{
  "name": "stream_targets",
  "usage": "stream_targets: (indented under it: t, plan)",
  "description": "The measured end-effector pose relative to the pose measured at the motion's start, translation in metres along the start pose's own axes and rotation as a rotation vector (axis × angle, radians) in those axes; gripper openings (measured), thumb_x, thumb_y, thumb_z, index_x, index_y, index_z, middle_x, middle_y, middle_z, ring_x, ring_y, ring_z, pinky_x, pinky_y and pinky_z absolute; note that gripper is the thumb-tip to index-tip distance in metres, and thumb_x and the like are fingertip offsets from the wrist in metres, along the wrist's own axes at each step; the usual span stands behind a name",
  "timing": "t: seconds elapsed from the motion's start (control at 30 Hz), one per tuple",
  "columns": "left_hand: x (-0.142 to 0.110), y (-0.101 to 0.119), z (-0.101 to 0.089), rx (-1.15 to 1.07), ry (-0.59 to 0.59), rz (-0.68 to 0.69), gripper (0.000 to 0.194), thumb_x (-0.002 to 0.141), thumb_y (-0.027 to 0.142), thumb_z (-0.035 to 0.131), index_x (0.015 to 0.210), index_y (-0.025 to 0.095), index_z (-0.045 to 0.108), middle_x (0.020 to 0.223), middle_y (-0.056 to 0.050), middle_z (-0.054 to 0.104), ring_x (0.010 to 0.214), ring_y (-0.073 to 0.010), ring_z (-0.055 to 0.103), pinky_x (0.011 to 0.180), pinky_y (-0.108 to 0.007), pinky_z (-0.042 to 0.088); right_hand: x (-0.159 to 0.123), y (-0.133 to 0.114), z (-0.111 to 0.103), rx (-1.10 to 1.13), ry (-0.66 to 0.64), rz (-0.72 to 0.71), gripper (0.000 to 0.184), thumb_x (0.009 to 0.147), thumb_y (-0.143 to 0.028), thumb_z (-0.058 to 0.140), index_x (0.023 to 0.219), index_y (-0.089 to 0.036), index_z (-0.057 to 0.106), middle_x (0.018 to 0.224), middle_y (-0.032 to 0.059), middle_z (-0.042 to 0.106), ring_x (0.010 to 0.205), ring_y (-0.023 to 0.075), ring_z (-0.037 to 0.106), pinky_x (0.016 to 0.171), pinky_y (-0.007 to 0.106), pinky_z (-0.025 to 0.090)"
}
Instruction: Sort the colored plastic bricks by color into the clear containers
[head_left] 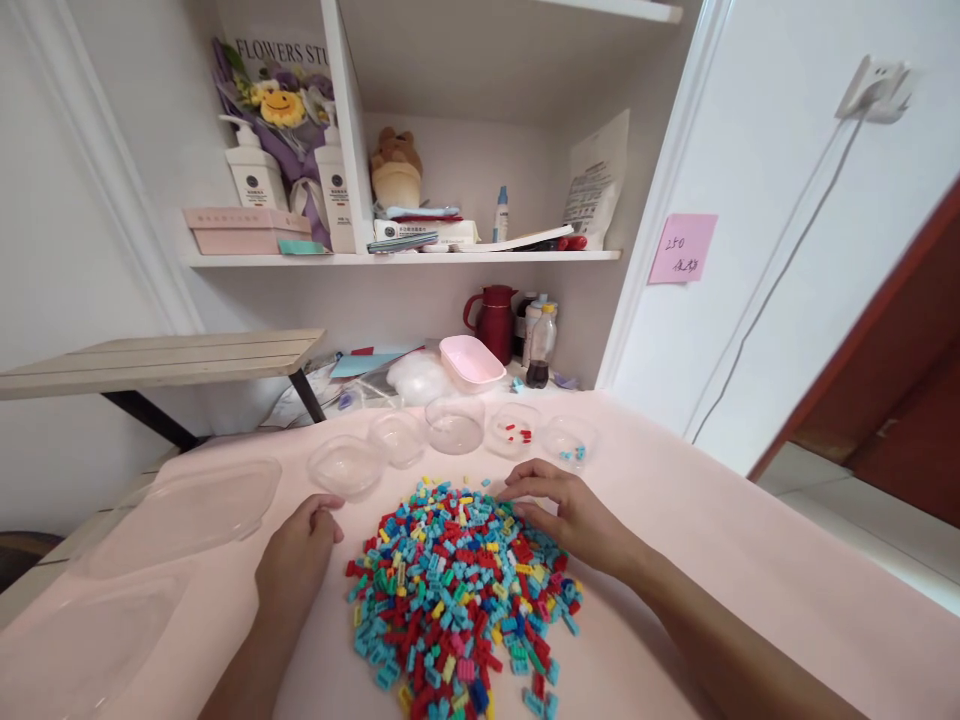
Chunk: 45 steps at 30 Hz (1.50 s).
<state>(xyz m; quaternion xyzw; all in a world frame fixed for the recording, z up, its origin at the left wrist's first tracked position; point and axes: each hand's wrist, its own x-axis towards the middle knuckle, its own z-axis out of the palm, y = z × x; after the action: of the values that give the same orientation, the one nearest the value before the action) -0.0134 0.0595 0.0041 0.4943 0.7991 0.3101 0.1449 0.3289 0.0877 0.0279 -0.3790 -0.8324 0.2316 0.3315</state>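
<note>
A heap of small coloured bricks (457, 585), mostly blue, red, yellow and green, lies on the pink table (712, 560) in front of me. My left hand (300, 555) rests at the heap's left edge with its fingers curled under; nothing shows in it. My right hand (559, 505) lies on the heap's far right edge, fingers stretched forward and touching bricks. Behind the heap stands a row of clear plastic cups: one (516, 430) holds a few red bricks, another (568, 442) a few blue ones, and the others (454, 425) look empty.
Two large clear lids (187, 510) lie on the table's left side. Behind the cups sit a pink tub (471, 362), a red jug (495, 320) and bottles (541, 345). Shelves above hold boxes and bottles. A wooden board (157, 358) juts out at left.
</note>
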Motion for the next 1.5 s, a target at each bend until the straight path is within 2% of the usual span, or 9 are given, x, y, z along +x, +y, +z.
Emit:
stream_targets:
  t: [0.1, 0.27, 0.5, 0.7, 0.93, 1.13, 1.23, 1.37, 1.5]
  plan:
    - [0.001, -0.001, 0.000, 0.000, -0.006, -0.008, 0.030, 0.081, 0.029, 0.038, 0.099, 0.031, 0.063, 0.076, 0.006, 0.070, 0.070, -0.0165, 0.063, 0.059, -0.025, 0.039, -0.003, -0.010, 0.005, -0.027, -0.112, -0.075, 0.025, 0.087, -0.026, 0.057, 0.107, -0.032, 0.070, 0.120, 0.0050, 0.056, 0.109, 0.0198, 0.053, 0.096, 0.034, 0.042]
    - [0.002, -0.002, 0.000, -0.004, -0.007, 0.000, 0.031, 0.079, 0.029, 0.040, 0.099, 0.030, 0.063, 0.075, 0.006, 0.070, 0.069, -0.0163, 0.063, 0.058, -0.025, 0.039, -0.005, -0.018, 0.010, -0.130, -0.254, -0.191, 0.026, 0.087, -0.024, 0.059, 0.108, -0.035, 0.070, 0.123, 0.0041, 0.056, 0.115, 0.0215, 0.049, 0.100, 0.040, 0.037]
    - [0.005, -0.005, 0.001, -0.021, -0.005, 0.046, 0.028, 0.078, 0.029, 0.041, 0.096, 0.028, 0.063, 0.072, 0.006, 0.070, 0.063, -0.0157, 0.062, 0.055, -0.024, 0.040, -0.003, -0.008, -0.006, -0.117, -0.258, -0.067, 0.021, 0.086, -0.020, 0.058, 0.098, -0.028, 0.073, 0.117, 0.0040, 0.061, 0.107, 0.0175, 0.056, 0.093, 0.030, 0.044]
    - [0.004, -0.003, 0.000, -0.006, -0.008, 0.029, 0.028, 0.080, 0.029, 0.038, 0.096, 0.028, 0.061, 0.074, 0.006, 0.070, 0.066, -0.0155, 0.063, 0.058, -0.025, 0.040, -0.002, -0.007, -0.012, -0.097, -0.281, -0.055, 0.021, 0.086, -0.019, 0.056, 0.096, -0.026, 0.072, 0.107, 0.0038, 0.065, 0.098, 0.0167, 0.059, 0.088, 0.029, 0.047]
    - [-0.001, -0.001, 0.000, 0.002, 0.000, 0.016, 0.029, 0.081, 0.028, 0.037, 0.097, 0.030, 0.061, 0.075, 0.006, 0.070, 0.069, -0.0155, 0.063, 0.058, -0.024, 0.039, -0.005, -0.012, -0.002, -0.146, -0.242, -0.088, 0.026, 0.090, -0.020, 0.051, 0.103, -0.029, 0.071, 0.118, 0.0048, 0.060, 0.108, 0.0190, 0.055, 0.094, 0.033, 0.043]
    - [-0.001, -0.002, 0.002, -0.015, 0.009, 0.020, 0.030, 0.081, 0.028, 0.038, 0.096, 0.029, 0.063, 0.074, 0.006, 0.070, 0.066, -0.0150, 0.063, 0.056, -0.024, 0.038, -0.004, -0.017, 0.013, -0.176, -0.238, -0.251, 0.028, 0.090, -0.025, 0.052, 0.113, -0.033, 0.066, 0.127, 0.0042, 0.056, 0.118, 0.0220, 0.048, 0.101, 0.040, 0.036]
    - [0.000, -0.003, 0.002, -0.017, 0.015, 0.021, 0.030, 0.081, 0.028, 0.038, 0.097, 0.029, 0.064, 0.075, 0.005, 0.071, 0.068, -0.0150, 0.063, 0.057, -0.024, 0.038, -0.003, -0.018, 0.015, -0.171, -0.276, -0.274, 0.032, 0.091, -0.018, 0.047, 0.108, -0.034, 0.068, 0.125, 0.0028, 0.058, 0.115, 0.0209, 0.050, 0.100, 0.040, 0.036]
    - [-0.001, -0.002, 0.002, -0.015, 0.019, 0.017, 0.030, 0.080, 0.027, 0.038, 0.096, 0.029, 0.064, 0.074, 0.006, 0.071, 0.068, -0.0154, 0.063, 0.058, -0.024, 0.038, -0.002, -0.016, 0.010, -0.183, -0.323, -0.262, 0.039, 0.084, -0.005, 0.046, 0.092, -0.032, 0.074, 0.125, 0.0009, 0.059, 0.116, 0.0210, 0.049, 0.102, 0.043, 0.034]
    - [-0.001, -0.001, 0.002, -0.015, 0.012, 0.022, 0.030, 0.081, 0.027, 0.038, 0.096, 0.028, 0.064, 0.074, 0.005, 0.070, 0.068, -0.0153, 0.063, 0.058, -0.024, 0.038, -0.003, -0.016, 0.003, -0.138, -0.343, -0.234, 0.040, 0.082, -0.005, 0.046, 0.092, -0.032, 0.074, 0.124, 0.0000, 0.060, 0.117, 0.0211, 0.048, 0.102, 0.042, 0.035]
